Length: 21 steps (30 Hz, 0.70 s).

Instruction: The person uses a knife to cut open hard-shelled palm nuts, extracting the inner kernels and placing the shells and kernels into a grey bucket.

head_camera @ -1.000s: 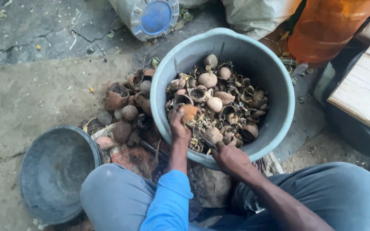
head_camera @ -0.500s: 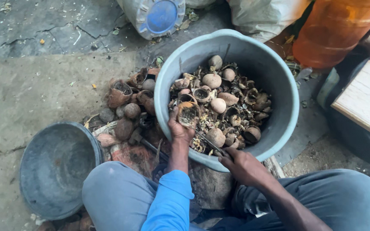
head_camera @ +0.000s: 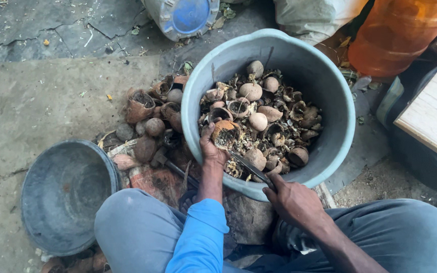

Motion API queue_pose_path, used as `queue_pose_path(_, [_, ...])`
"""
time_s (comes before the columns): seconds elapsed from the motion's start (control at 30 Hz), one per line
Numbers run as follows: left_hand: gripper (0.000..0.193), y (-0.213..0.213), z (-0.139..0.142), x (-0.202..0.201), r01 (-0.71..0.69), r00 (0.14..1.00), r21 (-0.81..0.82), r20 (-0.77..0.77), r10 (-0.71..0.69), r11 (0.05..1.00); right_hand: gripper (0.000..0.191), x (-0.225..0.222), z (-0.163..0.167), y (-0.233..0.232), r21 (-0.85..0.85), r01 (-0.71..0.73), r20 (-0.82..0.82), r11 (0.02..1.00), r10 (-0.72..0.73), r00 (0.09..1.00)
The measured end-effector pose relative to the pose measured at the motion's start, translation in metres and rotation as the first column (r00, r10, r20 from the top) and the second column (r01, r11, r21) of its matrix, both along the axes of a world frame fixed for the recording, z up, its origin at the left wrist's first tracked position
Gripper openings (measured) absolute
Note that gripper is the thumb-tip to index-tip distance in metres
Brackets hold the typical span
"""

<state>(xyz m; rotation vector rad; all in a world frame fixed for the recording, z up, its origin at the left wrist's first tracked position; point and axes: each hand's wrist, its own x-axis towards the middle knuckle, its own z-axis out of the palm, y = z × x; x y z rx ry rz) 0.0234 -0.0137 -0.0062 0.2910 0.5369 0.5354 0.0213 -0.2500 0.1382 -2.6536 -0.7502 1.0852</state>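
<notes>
From the head camera, looking straight down — the left hand (head_camera: 212, 150) is reaching over the near rim of the grey-blue tub (head_camera: 340, 96), fingers curled around a broken brown shell half (head_camera: 225, 133) and gripping it just inside the tub. The right hand (head_camera: 294, 201) is sitting closer to the body, closed in a fist on the handle of a knife (head_camera: 249, 168), and the dark blade is angling up toward the shell in the left hand, its tip just beneath it. Beyond both hands the tub is holding a heap of round nuts and shell scraps (head_camera: 274, 121) — some whole and pale, some cracked open and dark. Outside the tub, just left of the left hand, a pile of brown husks and shells (head_camera: 150, 119) is lying on the concrete floor (head_camera: 41, 96). Further left, well apart from the hands, an empty dark metal pan (head_camera: 67, 194) is resting beside the person's grey trouser knee (head_camera: 132, 232). Far beyond the hands, a container with a blue cap (head_camera: 190, 15) is lying on its side, and an orange jug (head_camera: 405, 30) is standing beyond the right hand.
</notes>
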Motion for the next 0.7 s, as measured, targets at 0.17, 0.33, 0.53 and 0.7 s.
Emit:
queue_pose_path(0.17, [0.042,0.001,-0.002,-0.002,0.018,1.0,0.059,0.0,-0.018,0.998,0.046,0.001,-0.005,0.0,-0.033,-0.026,0.0,0.999,0.026,1.0])
queue_pose_path(0.33, [0.044,-0.001,-0.001,-0.003,0.034,0.999,0.089,-0.007,-0.033,0.995,0.047,0.0,-0.003,0.001,-0.049,-0.041,-0.001,0.998,0.041,0.999])
queue_pose_path(0.53, [0.042,-0.001,0.0,-0.005,0.152,0.988,0.195,-0.063,-0.142,0.969,0.048,0.0,-0.007,0.006,-0.088,-0.033,-0.028,0.996,0.03,0.999])
queue_pose_path(0.7, [0.034,-0.001,-0.004,-0.003,0.163,0.986,0.242,-0.021,-0.163,0.957,0.041,-0.003,-0.021,0.014,-0.085,-0.101,-0.034,0.991,0.099,0.995])
